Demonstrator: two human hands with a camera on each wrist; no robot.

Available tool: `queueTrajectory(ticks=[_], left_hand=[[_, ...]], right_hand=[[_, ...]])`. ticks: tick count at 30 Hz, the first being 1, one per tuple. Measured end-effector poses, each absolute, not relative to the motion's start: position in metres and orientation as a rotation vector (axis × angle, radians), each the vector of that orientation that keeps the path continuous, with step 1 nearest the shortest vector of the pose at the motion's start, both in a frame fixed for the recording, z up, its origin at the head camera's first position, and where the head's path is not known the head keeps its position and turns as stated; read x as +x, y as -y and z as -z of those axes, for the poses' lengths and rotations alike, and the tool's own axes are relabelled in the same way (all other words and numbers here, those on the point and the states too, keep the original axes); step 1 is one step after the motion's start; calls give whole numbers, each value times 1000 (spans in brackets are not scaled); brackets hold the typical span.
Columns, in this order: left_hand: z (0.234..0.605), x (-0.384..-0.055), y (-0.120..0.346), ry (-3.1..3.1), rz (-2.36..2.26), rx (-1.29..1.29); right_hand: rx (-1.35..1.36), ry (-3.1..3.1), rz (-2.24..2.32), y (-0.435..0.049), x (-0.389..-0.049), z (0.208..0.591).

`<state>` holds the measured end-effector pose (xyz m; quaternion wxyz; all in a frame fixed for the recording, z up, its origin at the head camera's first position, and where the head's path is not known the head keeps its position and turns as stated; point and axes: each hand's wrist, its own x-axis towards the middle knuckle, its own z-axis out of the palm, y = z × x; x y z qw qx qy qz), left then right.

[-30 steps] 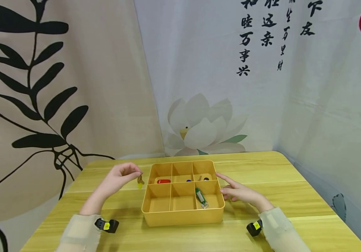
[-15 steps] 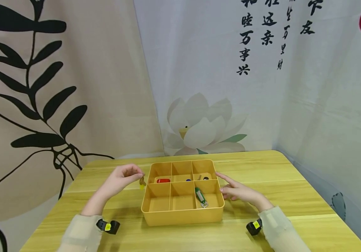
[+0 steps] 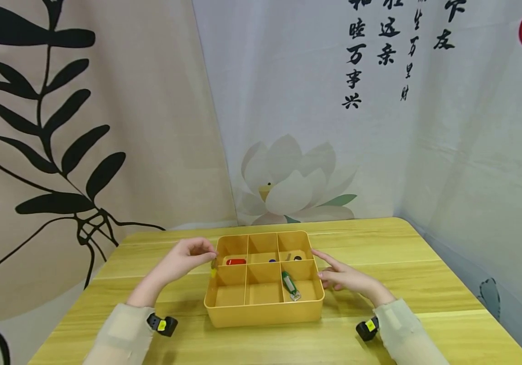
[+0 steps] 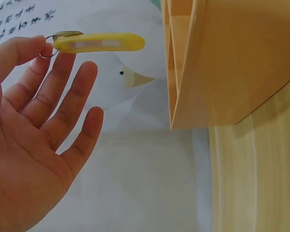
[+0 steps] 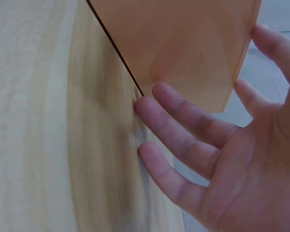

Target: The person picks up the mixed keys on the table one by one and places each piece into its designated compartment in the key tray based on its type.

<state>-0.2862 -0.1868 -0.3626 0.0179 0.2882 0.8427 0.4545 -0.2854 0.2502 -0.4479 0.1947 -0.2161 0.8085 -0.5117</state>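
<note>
My left hand [image 3: 190, 261] pinches the metal ring of a yellow key tag [image 4: 104, 42] between thumb and index finger; the other fingers are spread. A key-like metal piece [image 4: 67, 34] hangs on the same ring. In the head view the tag is at the left wall of an orange-yellow compartment box [image 3: 265, 315]. My right hand [image 3: 347, 276] rests against the box's right side, fingertips at the rim and wall, as the right wrist view shows. In the box's front right compartment lies a green key tag [image 3: 290, 285]; a red one [image 3: 236, 262] lies in the back left.
A small blue item [image 3: 272, 261] shows in the back middle compartment and a dark round one [image 3: 297, 258] in the back right. The box stands on a wooden table [image 3: 425, 304], with a printed curtain [image 3: 297, 111] behind its far edge.
My left hand has moved right with the yellow key tag, from beside the box up to its left rim. The right hand and the box have stayed put.
</note>
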Motion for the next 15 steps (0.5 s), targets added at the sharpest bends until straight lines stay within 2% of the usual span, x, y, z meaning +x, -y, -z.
queueTrajectory(ticks=[15], left_hand=[[363,-296,168,-2657,-1168,1012]], right_hand=[[-605,-2266,1446,-248,-280,446]])
